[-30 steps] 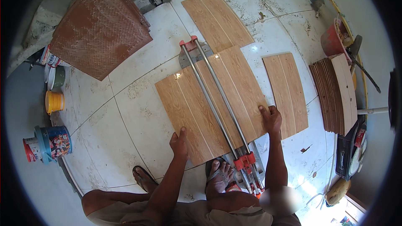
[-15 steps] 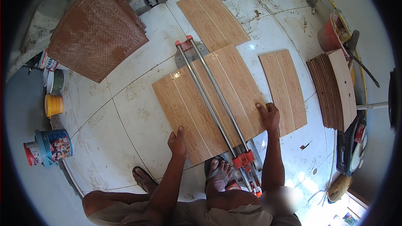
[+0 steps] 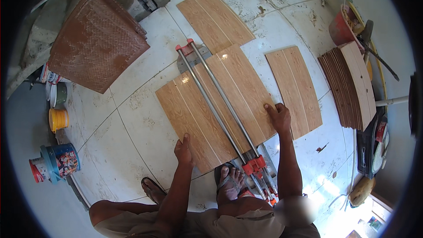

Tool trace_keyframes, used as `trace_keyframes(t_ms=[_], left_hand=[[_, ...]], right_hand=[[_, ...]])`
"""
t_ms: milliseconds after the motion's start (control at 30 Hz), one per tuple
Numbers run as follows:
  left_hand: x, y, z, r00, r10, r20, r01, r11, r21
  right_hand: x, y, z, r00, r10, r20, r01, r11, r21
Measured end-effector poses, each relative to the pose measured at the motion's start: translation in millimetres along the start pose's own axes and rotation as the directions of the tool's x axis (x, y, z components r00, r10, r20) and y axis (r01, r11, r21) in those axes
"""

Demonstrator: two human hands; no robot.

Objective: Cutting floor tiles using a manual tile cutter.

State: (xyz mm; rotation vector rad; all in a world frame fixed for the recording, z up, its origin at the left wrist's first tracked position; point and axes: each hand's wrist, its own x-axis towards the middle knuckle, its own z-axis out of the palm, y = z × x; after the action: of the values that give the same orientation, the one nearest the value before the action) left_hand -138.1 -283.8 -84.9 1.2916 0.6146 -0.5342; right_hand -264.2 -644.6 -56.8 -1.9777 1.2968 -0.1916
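A wood-patterned tile (image 3: 200,121) lies in a manual tile cutter (image 3: 253,165), under its two steel rails, which run slantwise over it. My left hand (image 3: 184,151) grips the tile's left edge near the close corner, thumb on top. At the right edge my right hand (image 3: 279,117) holds the same tile, its thumb also on the upper face. The fingers below the tile are hidden on both hands. The cutter's red carriage sits at the near end of the rails, just past the tile's near edge.
Another wood-patterned tile (image 3: 216,20) lies beyond the cutter, and a narrower piece (image 3: 295,92) to the right. Stacked tiles (image 3: 348,86) and a red bucket (image 3: 343,26) stand at the right wall. Brown tiles (image 3: 97,39) lean far left, with several pails, one yellow (image 3: 58,120), below.
The whole view has shifted slightly, moving the tile and cutter a little left in the picture. Both hands keep their hold on the tile's edges.
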Motion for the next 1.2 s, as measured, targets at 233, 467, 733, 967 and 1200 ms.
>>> trace_keyframes(t_ms=[233,467,733,967,1200], left_hand=[[0,1,0,0.995,-0.014,0.1,0.01,0.999,0.049],[1,1,-4,0.979,-0.078,0.19,0.062,0.994,0.091],[1,7,-8,0.976,-0.093,0.196,0.085,0.995,0.048],[-6,6,1,0.988,-0.07,0.138,0.06,0.995,0.077],[-11,9,8,0.996,-0.067,0.058,0.06,0.992,0.114]], right_hand=[[17,-7,-6,0.983,0.075,0.169,-0.06,0.994,-0.088],[14,5,-9,0.986,0.079,0.146,-0.065,0.993,-0.098],[9,0,-4,0.986,0.067,0.155,-0.058,0.996,-0.067],[10,-2,-5,0.985,0.075,0.158,-0.059,0.993,-0.105],[11,-6,-8,0.979,0.106,0.175,-0.088,0.99,-0.107]])
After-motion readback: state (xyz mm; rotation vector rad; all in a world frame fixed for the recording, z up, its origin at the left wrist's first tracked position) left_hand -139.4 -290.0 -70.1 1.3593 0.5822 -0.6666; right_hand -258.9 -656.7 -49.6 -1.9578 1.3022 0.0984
